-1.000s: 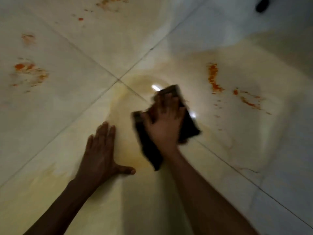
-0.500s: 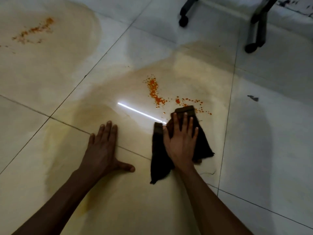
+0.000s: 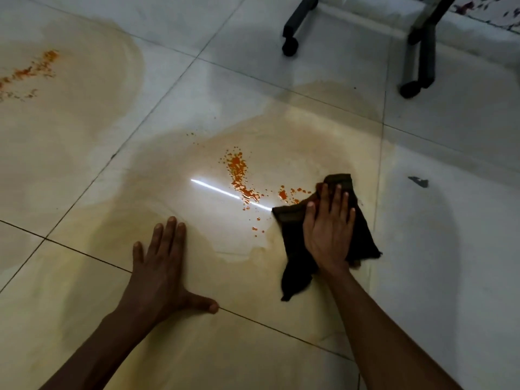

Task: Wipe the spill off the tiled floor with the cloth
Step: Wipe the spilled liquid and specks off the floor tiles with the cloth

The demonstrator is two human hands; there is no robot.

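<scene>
On the tiled floor (image 3: 281, 80), your right hand (image 3: 327, 235) lies flat atop the dark cloth (image 3: 363, 232), fingers straight and slightly spread, pressing it down, not gripping. Cloth sits at the right edge of the orange spill (image 3: 239, 175); its far corner touches the nearest droplets. Orange specks trail left and toward you from the main streak, inside a wide yellowish wet film. Your left hand (image 3: 163, 271) is planted palm-down on bare tile, fingers straight, thumb out to the side, holding nothing. Second orange patch (image 3: 28, 71) far left, well apart from the cloth. Dark chair legs (image 3: 292, 26) with casters at far right. Small dark mark (image 3: 418, 181) on the tile right of the cloth.
</scene>
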